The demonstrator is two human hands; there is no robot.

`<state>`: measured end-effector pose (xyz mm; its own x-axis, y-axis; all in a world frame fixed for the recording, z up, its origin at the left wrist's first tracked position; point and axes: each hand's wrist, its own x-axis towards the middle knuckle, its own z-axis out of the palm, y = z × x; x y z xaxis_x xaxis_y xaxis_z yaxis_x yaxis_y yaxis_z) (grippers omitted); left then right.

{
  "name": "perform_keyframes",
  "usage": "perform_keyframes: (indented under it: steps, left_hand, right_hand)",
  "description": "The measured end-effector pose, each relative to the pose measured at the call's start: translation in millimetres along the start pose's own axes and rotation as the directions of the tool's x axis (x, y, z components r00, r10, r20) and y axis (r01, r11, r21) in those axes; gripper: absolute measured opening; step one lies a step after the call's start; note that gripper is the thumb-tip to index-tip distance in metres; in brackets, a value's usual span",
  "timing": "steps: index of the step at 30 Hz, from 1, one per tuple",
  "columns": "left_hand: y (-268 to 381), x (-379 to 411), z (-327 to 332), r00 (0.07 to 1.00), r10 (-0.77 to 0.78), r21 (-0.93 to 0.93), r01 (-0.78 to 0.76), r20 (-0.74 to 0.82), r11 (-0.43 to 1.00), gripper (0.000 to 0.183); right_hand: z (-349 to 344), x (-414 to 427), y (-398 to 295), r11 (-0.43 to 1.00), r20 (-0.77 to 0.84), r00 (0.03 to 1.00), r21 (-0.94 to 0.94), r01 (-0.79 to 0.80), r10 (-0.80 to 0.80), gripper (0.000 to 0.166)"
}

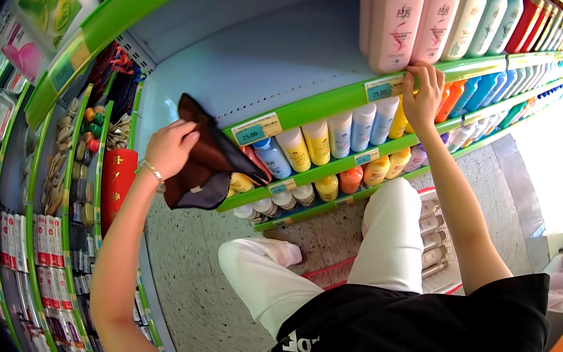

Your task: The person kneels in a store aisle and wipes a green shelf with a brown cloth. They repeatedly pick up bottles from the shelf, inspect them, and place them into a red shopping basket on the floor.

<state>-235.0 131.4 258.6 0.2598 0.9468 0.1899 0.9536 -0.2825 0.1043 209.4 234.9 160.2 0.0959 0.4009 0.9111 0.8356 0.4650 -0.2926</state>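
My left hand (173,150) grips a dark brown cloth (203,169), which hangs over the left end of the shelf's green front edge (305,113). Part of the cloth drapes in front of the bottles on the tier below. My right hand (424,92) rests on that same green edge further right, its fingers curled over the rim just under the pink bottles (395,14). The grey-blue shelf board (263,62) stretches between the cloth and those bottles.
Cream, teal (493,12) and red bottles continue to the right. Lower tiers hold blue and yellow bottles (295,150). A basket (438,239) with bottles lying in it stands by my right leg. Another rack with a red package (118,182) rises at left.
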Motion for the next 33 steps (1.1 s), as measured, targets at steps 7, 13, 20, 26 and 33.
perform_keyframes:
  steps: [7, 13, 20, 26, 33]
  left_hand:
    - [119.0, 92.1, 46.7, 0.975, 0.212, -0.116, -0.219, -0.072, 0.969, 0.023]
    - [197.2, 142.8, 69.4, 0.957, 0.266, -0.179, -0.284, -0.115, 0.942, 0.023]
    - [207.2, 137.1, 85.5, 0.91, 0.252, -0.335, -0.362, -0.331, 0.87, 0.024]
    - [237.6, 102.8, 62.6, 0.835, 0.124, -0.469, -0.417, -0.537, 0.778, 0.02]
    - [271.4, 67.3, 71.2, 0.909, 0.157, -0.741, -0.407, -0.386, 0.534, 0.023]
  right_hand:
    - [0.8, -1.8, 3.7, 1.0, -0.018, 1.0, 0.005, -0.015, 0.015, 0.009]
    - [-0.7, -2.3, 0.8, 0.999, 0.004, 1.0, 0.028, -0.02, 0.02, 0.009]
    - [-3.2, 0.2, -0.3, 0.999, -0.006, 1.0, 0.049, -0.011, 0.011, 0.012]
    - [-48.0, -31.0, -15.6, 0.907, 0.161, 0.971, 0.357, -0.223, 0.175, 0.027]
    - [-109.7, -91.1, -39.9, 0.889, 0.04, 0.934, 0.293, -0.352, 0.356, 0.055]
